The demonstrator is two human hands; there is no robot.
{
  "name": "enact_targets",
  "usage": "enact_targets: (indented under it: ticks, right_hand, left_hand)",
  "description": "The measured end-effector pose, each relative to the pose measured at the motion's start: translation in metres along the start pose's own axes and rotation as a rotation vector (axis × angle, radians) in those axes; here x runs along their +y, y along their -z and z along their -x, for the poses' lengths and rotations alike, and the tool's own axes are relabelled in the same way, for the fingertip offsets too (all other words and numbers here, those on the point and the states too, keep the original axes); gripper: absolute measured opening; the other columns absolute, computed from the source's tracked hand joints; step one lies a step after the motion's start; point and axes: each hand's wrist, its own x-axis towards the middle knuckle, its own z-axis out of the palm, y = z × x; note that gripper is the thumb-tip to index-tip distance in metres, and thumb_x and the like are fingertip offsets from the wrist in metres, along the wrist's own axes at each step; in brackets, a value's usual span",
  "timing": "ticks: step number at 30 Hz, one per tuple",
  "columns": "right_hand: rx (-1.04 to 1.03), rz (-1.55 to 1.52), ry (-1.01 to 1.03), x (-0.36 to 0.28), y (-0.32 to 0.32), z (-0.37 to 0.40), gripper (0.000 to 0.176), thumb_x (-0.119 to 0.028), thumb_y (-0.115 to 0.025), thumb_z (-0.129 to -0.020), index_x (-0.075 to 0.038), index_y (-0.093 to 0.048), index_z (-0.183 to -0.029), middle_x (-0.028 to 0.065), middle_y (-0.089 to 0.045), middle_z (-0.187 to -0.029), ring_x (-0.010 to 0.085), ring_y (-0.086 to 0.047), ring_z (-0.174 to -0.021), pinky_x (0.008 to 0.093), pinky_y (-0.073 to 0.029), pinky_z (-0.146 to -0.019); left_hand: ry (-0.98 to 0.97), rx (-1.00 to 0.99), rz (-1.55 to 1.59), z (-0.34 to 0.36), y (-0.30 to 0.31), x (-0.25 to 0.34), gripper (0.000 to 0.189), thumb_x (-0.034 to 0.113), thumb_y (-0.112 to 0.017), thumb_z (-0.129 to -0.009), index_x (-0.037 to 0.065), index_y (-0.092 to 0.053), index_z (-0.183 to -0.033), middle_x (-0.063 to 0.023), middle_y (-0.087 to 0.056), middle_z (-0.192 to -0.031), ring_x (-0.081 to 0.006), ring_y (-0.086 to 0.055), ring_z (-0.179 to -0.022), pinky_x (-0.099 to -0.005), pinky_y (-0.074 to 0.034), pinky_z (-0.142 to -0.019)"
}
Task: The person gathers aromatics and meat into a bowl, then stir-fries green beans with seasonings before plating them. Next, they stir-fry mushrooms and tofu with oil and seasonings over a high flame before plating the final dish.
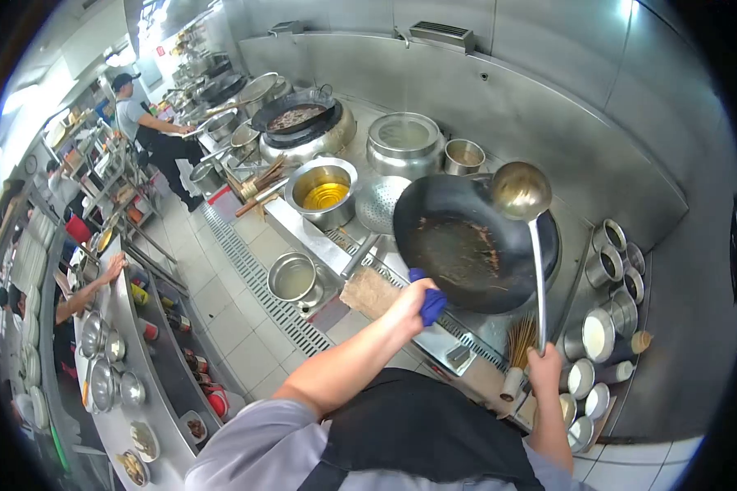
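My left hand (413, 304) is closed around a bunched blue cloth (433, 306) at the near left rim of a large dark wok (450, 262). Whether a wok handle lies inside the cloth is hidden. Brownish food bits cling to the wok's inner wall, and the wok sits over the stove. My right hand (544, 368) grips the long handle of a metal ladle (522, 191), whose bowl is raised over the wok's far right rim. Just left of that hand stands a bamboo brush (519, 344). A perforated strainer (378, 204) rests at the wok's left.
A pot of yellow oil (326, 195) and a lidded pot (403, 135) stand on the range. Several seasoning containers (599, 335) line the right side. A second wok (295, 113) sits farther left. A co-worker (143, 123) stands down the aisle; another person's hand (116, 267) reaches over the left counter.
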Motion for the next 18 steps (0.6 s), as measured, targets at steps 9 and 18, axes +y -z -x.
enact_targets:
  ticks: [9,18]
  right_hand:
    - [-0.166,-0.322,0.107,-0.182,0.037,-0.111,0.055,-0.002,-0.053,-0.085,-0.006,-0.038,-0.138,0.0003,-0.05,-0.068,0.0081,-0.045,-0.042,0.0239,-0.037,-0.038]
    - [-0.118,0.841,0.316,-0.292,-0.068,-0.357,0.023,-0.005,-0.048,-0.076,0.004,-0.062,-0.092,0.0186,-0.064,-0.075,0.032,-0.06,-0.054,0.0404,-0.047,-0.052]
  left_hand:
    - [0.166,-0.105,-0.097,-0.112,-0.058,-0.018,0.009,0.019,-0.058,-0.08,0.011,-0.053,-0.079,-0.0012,-0.054,-0.064,-0.0149,-0.053,-0.051,-0.0273,-0.043,-0.045]
    - [0.172,-0.529,-0.583,-0.095,0.057,0.049,0.052,0.032,-0.063,-0.088,0.003,-0.044,-0.127,-0.0071,-0.058,-0.106,-0.0176,-0.06,-0.091,-0.0332,-0.051,-0.079]
